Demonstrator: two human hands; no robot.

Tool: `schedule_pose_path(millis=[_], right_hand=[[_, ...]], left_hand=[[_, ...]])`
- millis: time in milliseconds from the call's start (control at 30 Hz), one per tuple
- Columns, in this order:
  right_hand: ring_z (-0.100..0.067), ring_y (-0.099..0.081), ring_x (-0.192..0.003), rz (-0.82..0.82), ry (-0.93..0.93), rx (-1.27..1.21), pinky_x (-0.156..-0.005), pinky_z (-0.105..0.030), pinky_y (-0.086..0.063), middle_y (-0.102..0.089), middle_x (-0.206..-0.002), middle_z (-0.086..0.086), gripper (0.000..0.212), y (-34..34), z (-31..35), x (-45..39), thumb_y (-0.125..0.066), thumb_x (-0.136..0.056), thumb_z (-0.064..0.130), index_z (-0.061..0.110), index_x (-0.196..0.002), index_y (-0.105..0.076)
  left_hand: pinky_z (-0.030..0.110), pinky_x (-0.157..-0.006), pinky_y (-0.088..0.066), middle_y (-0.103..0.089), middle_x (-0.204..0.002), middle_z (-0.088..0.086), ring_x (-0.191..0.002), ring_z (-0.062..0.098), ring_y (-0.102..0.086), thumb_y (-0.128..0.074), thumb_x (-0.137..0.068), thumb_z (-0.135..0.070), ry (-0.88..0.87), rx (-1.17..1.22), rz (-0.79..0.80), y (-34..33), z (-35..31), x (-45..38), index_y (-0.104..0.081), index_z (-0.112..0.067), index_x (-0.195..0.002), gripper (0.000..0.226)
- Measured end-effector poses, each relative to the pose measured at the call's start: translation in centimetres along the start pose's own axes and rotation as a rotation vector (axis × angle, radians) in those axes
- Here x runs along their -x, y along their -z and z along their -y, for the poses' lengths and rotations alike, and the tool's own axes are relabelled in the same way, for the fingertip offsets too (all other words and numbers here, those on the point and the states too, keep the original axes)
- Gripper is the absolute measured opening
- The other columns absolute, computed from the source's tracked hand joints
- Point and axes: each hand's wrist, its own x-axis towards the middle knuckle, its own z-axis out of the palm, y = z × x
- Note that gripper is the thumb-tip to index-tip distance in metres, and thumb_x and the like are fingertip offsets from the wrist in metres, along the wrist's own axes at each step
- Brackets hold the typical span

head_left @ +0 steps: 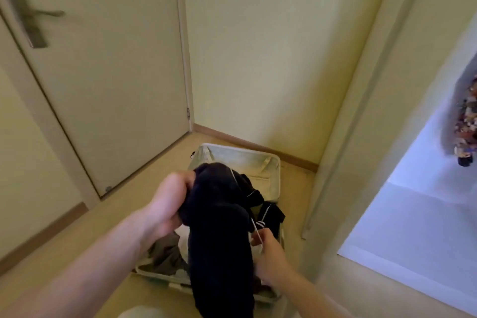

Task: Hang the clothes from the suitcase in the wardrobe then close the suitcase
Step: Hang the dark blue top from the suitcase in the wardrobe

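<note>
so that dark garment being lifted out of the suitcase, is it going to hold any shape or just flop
Likely floppy: the dark garment droops in soft folds below the left hand that grips its top. It probably trails, since its lower end hangs past the suitcase rim. The right hand pinches a thin white cord, which may snag.

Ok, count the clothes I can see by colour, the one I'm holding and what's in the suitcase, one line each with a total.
Dark navy or black: 2, the garment gripped by the left hand, and the white-striped piece in the suitcase.
Grey: 1.
White: 1.
Total: 4 visible; more may be hidden.
</note>
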Motion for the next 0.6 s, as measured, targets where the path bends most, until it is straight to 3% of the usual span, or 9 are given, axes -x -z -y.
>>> schedule_pose_path(millis=[100, 200, 267, 333, 400, 500, 600], right_hand=[[-0.018, -0.063, -0.101, -0.060, 0.059, 0.010, -0.091, -0.038, -0.054, -0.063, -0.114, 0.001, 0.049, 0.3, 0.1, 3.9, -0.057, -0.072, 0.046, 0.022, -0.115, -0.053], [-0.012, -0.065, -0.093, -0.067, 0.151, 0.108, -0.085, -0.042, -0.056, -0.065, -0.103, 0.013, 0.049, 0.8, -1.5, 6.9, -0.059, -0.070, 0.060, 0.033, -0.111, -0.054], [-0.006, -0.062, -0.089, -0.039, 0.179, 0.186, -0.079, -0.031, -0.054, -0.061, -0.099, 0.020, 0.041, 1.4, -0.9, 10.2, -0.061, -0.073, 0.057, 0.039, -0.109, -0.052], [0.001, -0.053, -0.071, -0.003, 0.220, 0.284, -0.068, -0.019, -0.044, -0.055, -0.083, 0.020, 0.016, 1.9, 0.2, 13.0, -0.060, -0.085, 0.038, 0.048, -0.086, -0.047], [-0.002, -0.051, -0.063, 0.004, 0.211, 0.342, -0.061, -0.019, -0.044, -0.057, -0.074, 0.014, 0.027, 2.7, 0.6, 15.3, -0.055, -0.090, 0.022, 0.040, -0.071, -0.048], [-0.015, -0.069, -0.083, 0.036, 0.196, 0.386, -0.077, -0.037, -0.059, -0.072, -0.091, 0.004, 0.009, 5.0, 1.2, 18.4, -0.059, -0.089, 0.026, 0.022, -0.091, -0.067], [-0.009, -0.070, -0.095, 0.078, 0.222, 0.382, -0.091, -0.033, -0.056, -0.074, -0.102, 0.008, 0.023, 9.1, 2.1, 21.6, -0.065, -0.092, 0.045, 0.030, -0.107, -0.070]], left_hand=[[0.022, -0.050, -0.046, -0.055, -0.061, 0.009, -0.053, 0.021, -0.059, -0.037, -0.063, -0.007, -0.135, 0.220, 0.137, -2.5, -2.5, 7.0, -0.054, -0.010, -0.057, 0.018], [0.023, -0.052, -0.048, -0.052, -0.061, 0.006, -0.053, 0.020, -0.057, -0.033, -0.066, -0.008, -0.235, 0.266, 0.241, -5.2, -4.2, 12.3, -0.049, -0.011, -0.055, 0.019], [0.022, -0.051, -0.041, -0.040, -0.057, 0.001, -0.052, 0.017, -0.045, -0.034, -0.064, -0.008, -0.309, 0.260, 0.244, -7.0, -5.2, 16.0, -0.037, -0.016, -0.055, 0.012], [0.018, -0.046, -0.035, -0.033, -0.052, -0.003, -0.046, 0.013, -0.035, -0.035, -0.066, -0.008, -0.370, 0.233, 0.244, -8.1, -6.0, 18.0, -0.033, -0.019, -0.048, 0.021], [0.017, -0.045, -0.035, -0.032, -0.052, -0.004, -0.045, 0.013, -0.036, -0.032, -0.076, -0.008, -0.396, 0.216, 0.235, -8.9, -6.6, 20.2, -0.033, -0.020, -0.047, 0.031], [0.020, -0.050, -0.040, -0.038, -0.056, -0.003, -0.046, 0.014, -0.046, -0.032, -0.087, -0.016, -0.409, 0.249, 0.171, -7.6, -7.5, 20.1, -0.040, -0.020, -0.053, 0.035], [0.022, -0.056, -0.044, -0.054, -0.067, 0.005, -0.061, 0.018, -0.057, -0.040, -0.085, -0.021, -0.456, 0.052, -0.086, -3.7, -7.6, 16.4, -0.052, -0.017, -0.064, 0.024]])
